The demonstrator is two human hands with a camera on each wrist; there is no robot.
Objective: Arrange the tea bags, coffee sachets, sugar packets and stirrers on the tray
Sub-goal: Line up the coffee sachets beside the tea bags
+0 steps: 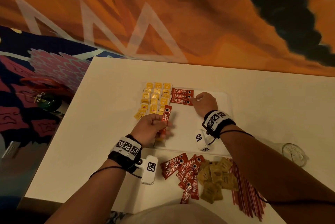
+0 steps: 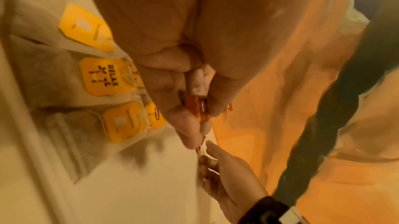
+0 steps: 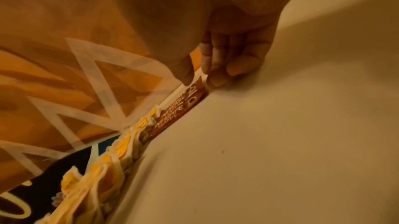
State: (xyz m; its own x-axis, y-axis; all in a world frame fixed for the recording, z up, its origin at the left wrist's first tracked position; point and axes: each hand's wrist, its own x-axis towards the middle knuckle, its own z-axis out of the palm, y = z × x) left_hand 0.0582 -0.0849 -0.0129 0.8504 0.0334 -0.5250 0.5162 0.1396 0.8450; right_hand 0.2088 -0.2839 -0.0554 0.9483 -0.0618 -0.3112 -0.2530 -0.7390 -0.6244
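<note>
A white tray (image 1: 184, 129) lies on the white table. Rows of yellow-tagged tea bags (image 1: 155, 96) (image 2: 99, 75) (image 3: 121, 147) fill its left part. To their right, three red coffee sachets (image 1: 182, 96) (image 3: 177, 113) lie side by side. My right hand (image 1: 203, 103) (image 3: 226, 60) is at their right ends, thumb and curled fingertips pinching the end of a sachet. My left hand (image 1: 154, 126) (image 2: 172, 91) hovers over the tray's near left and grips another red coffee sachet (image 1: 165, 119) (image 2: 197, 110), which stands nearly upright.
In front of the tray lie a heap of red coffee sachets (image 1: 184, 171), brown sugar packets (image 1: 215, 178) and a bundle of red stirrers (image 1: 244, 191). A glass (image 1: 294, 153) stands at the table's right edge. A patterned wall rises behind the table.
</note>
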